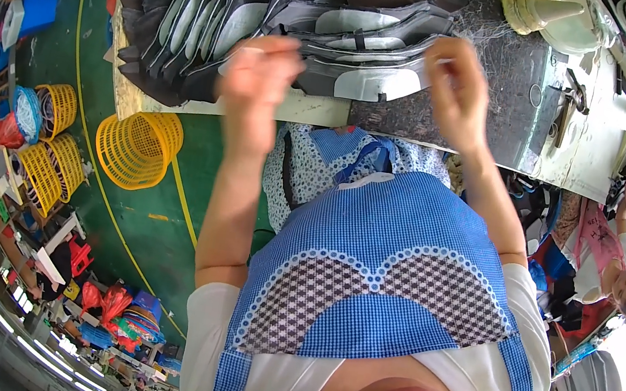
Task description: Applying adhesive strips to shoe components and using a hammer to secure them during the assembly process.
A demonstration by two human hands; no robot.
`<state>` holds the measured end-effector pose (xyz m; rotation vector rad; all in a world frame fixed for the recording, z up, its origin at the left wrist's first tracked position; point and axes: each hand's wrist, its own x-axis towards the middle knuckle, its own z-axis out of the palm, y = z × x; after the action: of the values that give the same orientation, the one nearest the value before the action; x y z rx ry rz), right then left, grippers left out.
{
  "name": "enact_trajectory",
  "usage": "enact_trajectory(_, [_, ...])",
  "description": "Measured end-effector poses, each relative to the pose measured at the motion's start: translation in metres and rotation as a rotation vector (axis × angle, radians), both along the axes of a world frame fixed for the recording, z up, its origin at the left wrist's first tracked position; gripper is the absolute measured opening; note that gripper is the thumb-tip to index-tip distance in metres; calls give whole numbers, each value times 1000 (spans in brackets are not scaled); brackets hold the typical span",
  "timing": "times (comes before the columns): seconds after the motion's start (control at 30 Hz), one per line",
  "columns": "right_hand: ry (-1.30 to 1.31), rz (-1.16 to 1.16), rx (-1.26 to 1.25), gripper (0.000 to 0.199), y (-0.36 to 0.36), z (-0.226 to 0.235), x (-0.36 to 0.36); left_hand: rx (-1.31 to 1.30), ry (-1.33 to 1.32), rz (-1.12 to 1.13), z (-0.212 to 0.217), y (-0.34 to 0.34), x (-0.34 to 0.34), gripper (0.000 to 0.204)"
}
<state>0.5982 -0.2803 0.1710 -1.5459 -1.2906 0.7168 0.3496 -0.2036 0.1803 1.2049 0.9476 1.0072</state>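
Observation:
Blurred by motion, my left hand (258, 78) is raised over the table's front edge, beside fanned dark fabric pieces with pale patches (242, 27). Its fingers are smeared, so whether they hold anything cannot be told. My right hand (459, 92) is at the right end of a stack of curved black pieces with light grey panels (382, 83). The fingers of that hand are curled together, with a small pale bit showing at them. What they grip is too blurred to name. Between both hands lies the nearest curved piece, its light panel facing up.
The worktable (293, 110) carries more dark pieces (141, 16) at the left and loose threads at the right. A yellow cone of yarn (526, 7) stands at the far right. A yellow basket (138, 149) is on the green floor. Another person (603, 255) works at the right.

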Motion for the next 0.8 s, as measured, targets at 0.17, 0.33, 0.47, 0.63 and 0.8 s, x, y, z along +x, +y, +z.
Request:
enact_trajectory(0.17, [447,203,-77,6,-6,13,-26,-333,-113,-433,-7,-19,30,21])
enact_trajectory(0.33, [294,73,-206,6,2,-9,11,157,146,-200,-37,5,13,13])
enact_trajectory(0.47, [195,263,-50,8,12,7,-16,-441,-123,-502,2,-6,47,32])
enact_trajectory(0.63, [156,-70,-215,6,16,-29,24,-294,189,-188,-23,7,22,15])
enact_trajectory(0.8, [-239,-120,-112,9,42,-79,43,-149,484,-109,-91,24,18,18])
